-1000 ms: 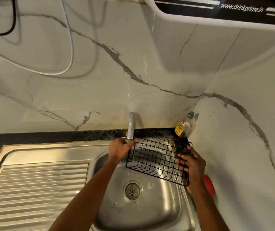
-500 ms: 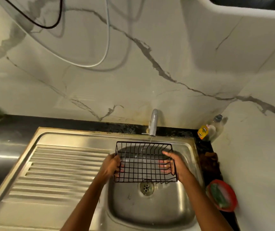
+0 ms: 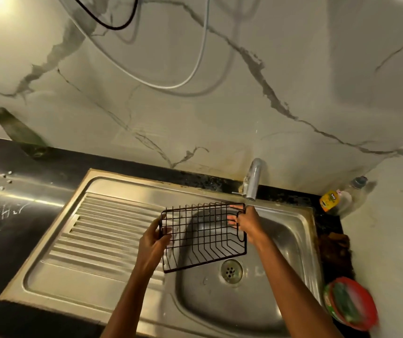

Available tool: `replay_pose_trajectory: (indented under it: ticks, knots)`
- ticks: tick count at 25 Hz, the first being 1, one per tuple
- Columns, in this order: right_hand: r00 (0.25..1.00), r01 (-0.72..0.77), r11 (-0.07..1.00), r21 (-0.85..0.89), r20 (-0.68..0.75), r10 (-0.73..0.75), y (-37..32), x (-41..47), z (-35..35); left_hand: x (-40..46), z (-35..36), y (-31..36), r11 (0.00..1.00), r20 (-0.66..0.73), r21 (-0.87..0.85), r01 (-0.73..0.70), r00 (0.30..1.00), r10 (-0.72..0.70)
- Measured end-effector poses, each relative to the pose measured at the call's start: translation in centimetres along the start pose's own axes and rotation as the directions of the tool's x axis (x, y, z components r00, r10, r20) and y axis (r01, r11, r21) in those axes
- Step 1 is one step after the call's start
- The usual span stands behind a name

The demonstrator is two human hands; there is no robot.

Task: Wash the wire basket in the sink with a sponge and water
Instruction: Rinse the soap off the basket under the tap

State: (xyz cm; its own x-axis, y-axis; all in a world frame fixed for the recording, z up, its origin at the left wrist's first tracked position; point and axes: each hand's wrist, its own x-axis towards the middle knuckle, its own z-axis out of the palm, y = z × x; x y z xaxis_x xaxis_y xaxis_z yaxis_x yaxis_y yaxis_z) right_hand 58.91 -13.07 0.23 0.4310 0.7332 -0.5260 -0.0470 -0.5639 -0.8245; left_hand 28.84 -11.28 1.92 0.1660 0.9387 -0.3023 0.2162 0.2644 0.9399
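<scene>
Black wire basket (image 3: 203,236) at frame centre, tilted over the sink (image 3: 290,223) — left hand (image 3: 153,242) grasping its left edge, right hand (image 3: 245,222) grasping its upper right corner, tap (image 3: 253,178) just above, red bowl (image 3: 350,303) on the desk at lower right.

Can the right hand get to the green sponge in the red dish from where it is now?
Probably yes: nothing lies between the right hand and the sponge, but it grips the wire basket and must let go first.
</scene>
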Motion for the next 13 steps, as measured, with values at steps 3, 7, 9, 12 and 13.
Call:
replay_pose_trajectory:
  ticks: [3, 7, 9, 12, 13]
  knots:
    - [0.998, 0.03, 0.999, 0.032, 0.05, -0.031, 0.5, -0.6, 0.2, -0.3, -1.5, -0.5, 0.998, 0.037, 0.064, 0.017, 0.999, -0.02]
    - [0.985, 0.172, 0.984, -0.041, 0.033, -0.171, 0.0, -1.6, -0.8, 0.2, -1.5, -0.9, 0.981, 0.09, 0.196, -0.004, 0.996, -0.014]
    - [0.974, 0.226, 0.973, -0.041, 0.044, -0.224, -0.1, -2.1, -1.7, 0.6, -1.1, -1.1, 0.963, 0.139, 0.26, -0.073, 0.99, 0.037]
    - [0.976, 0.216, 0.976, -0.018, 0.026, -0.215, 0.2, -2.4, -2.7, 1.2, -0.6, -1.2, 0.935, 0.203, 0.331, -0.128, 0.977, 0.061]
    - [0.978, 0.21, 0.978, -0.004, 0.012, -0.21, 0.3, -2.3, -3.0, 1.4, -0.5, -1.0, 0.922, 0.221, 0.354, -0.156, 0.972, 0.08]
